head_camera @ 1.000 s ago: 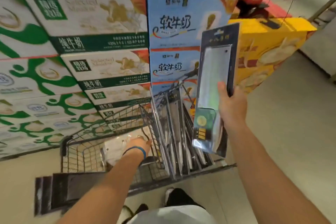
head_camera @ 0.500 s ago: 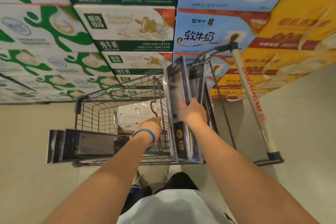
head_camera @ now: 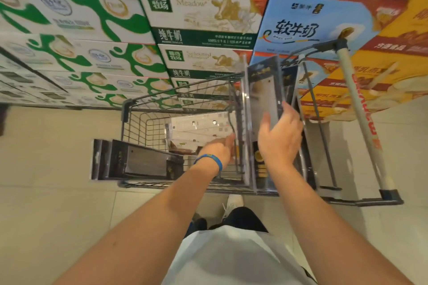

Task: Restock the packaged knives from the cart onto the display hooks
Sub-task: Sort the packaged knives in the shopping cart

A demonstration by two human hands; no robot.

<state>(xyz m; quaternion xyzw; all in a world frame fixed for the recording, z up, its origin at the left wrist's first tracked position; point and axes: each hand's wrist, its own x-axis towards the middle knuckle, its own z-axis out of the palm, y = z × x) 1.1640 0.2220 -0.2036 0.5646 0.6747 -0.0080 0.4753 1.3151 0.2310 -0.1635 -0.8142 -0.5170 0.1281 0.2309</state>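
Note:
A wire cart [head_camera: 136,127] stands in front of me. Several packaged knives [head_camera: 264,97] in dark cards with clear blisters stand upright along its right side. My right hand [head_camera: 281,139] lies against the front packages with thumb and fingers spread and relaxed, not closed round any of them. My left hand [head_camera: 217,151], with a blue wristband, reaches to the left edge of that upright row. Its fingertips are hidden behind the packaging. More dark packaged knives [head_camera: 136,162] lie flat across the cart's near left end. No display hooks are in view.
White flat packages [head_camera: 196,127] lie in the cart's bottom. The cart's white handle [head_camera: 356,113] with red lettering runs along the right. Stacked milk cartons [head_camera: 196,11] form a wall behind the cart. Beige floor tiles surround it, and my shoe [head_camera: 234,201] is just below.
My right hand held one packaged knife up a second ago, then lowered it into the upright row and loosened its grip. The view tilted down. My left hand stayed put.

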